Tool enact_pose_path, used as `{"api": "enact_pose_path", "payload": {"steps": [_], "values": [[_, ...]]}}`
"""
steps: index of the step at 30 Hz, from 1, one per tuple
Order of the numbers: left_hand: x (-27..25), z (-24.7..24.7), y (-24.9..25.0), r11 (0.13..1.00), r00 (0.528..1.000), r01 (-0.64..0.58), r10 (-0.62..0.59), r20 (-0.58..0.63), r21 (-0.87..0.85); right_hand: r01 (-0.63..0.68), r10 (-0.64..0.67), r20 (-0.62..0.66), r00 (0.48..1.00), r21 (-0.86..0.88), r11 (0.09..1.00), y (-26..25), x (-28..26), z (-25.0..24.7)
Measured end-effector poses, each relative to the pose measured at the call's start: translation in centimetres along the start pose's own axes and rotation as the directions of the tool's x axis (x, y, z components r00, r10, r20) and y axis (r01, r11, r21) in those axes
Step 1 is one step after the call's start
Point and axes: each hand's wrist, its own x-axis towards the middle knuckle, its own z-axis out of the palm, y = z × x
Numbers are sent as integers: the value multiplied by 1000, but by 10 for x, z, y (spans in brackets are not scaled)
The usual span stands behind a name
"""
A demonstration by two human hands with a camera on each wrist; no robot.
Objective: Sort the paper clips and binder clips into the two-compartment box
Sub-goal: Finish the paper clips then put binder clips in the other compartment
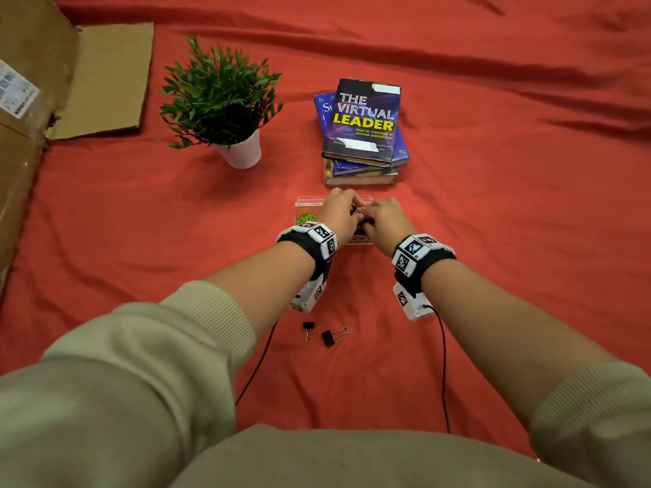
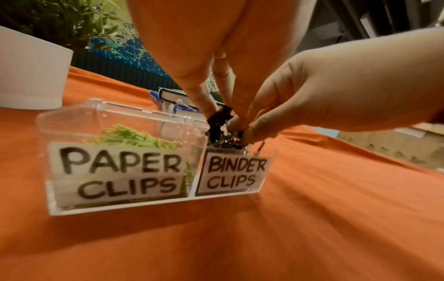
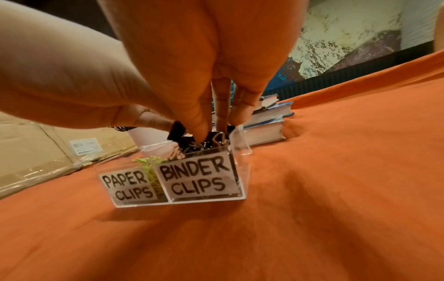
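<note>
Already the clear two-compartment box [image 2: 120, 207] holds most of the work: its left compartment, labelled PAPER CLIPS, has a heap of green paper clips [image 2: 134, 138], and its right compartment, labelled BINDER CLIPS, is piled to the rim with black binder clips [image 3: 204, 144]. The box sits on the red cloth [image 1: 493, 241] toward its far middle, just in front of a stack of books [image 1: 363, 135], with a potted plant [image 1: 222, 100] off to the far left and cardboard [image 1: 105, 79] at the left edge.

Going left to right over the box: the left hand [image 1: 338, 214] reaches across to the right compartment, its thumb and fingers pointing down and pinching a black binder clip [image 2: 220, 116] that stands above the pile. The right hand [image 1: 387, 218] meets it from the right side, fingertips [image 3: 199, 133] pressed down among the clips; whether it grips one or only pushes them in I cannot tell.

What matters next, I judge, are the two loose binder clips [image 1: 324, 334] on the cloth toward the near edge, well behind both wrists. They lie between the forearms, slightly closer to the left one, with their wire handles pointing roughly sideways and toward the person. Either hand must draw back toward the body to reach them.
</note>
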Motion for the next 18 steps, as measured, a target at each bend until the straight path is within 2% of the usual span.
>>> {"api": "enact_pose_path", "payload": {"steps": [2, 6, 8, 11, 13, 16, 18], "values": [[-4, -1, -8, 999, 999, -47, 47, 27, 24, -37, 38, -38, 999, 45, 998, 4, -1, 0], [-11, -4, -22, 987, 991, -127, 130, -30, 94, -61, 85, -152, 985, 158, 986, 3, -1, 0], [-10, -5, -26, 961, 984, -164, 176, -34, 224, -61, 83, -128, 988, 165, 984, -1, 0, 3], [-9, -4, -31, 874, 970, -235, 239, 46, 425, -91, 101, -51, 994, 170, 981, -4, 1, 7], [-10, -4, -33, 824, 962, -267, 261, 84, 499, -95, 109, -57, 992, 203, 975, -5, 0, 6], [-14, -7, -35, 838, 962, -266, 261, 78, 476, -43, 93, -173, 980, 271, 961, -11, -10, 2], [-18, -12, -35, 891, 964, -243, 265, -3, 383, 23, 34, -195, 980, 286, 958, -21, -25, 4]]}}
